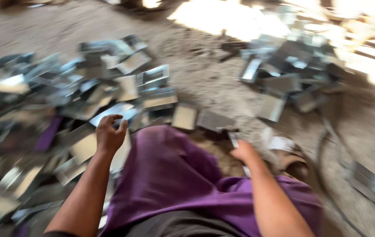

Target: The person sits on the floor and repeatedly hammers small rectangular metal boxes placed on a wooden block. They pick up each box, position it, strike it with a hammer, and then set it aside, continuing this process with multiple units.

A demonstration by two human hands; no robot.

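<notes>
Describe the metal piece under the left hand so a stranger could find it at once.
Start at the big heap of bent metal pieces left of the purple cloth. At its near edge the left hand reaches onto a shiny flat sheet, brighter than its neighbours.

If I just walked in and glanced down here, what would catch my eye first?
Probably the big heap of shiny bent metal pieces spread over the dirt floor on the left, with a second heap at the upper right near a bright patch of sunlight. Next, the purple cloth over the person's lap, with the left hand reaching into the near heap and the blurred right hand beside a small metal piece.
</notes>
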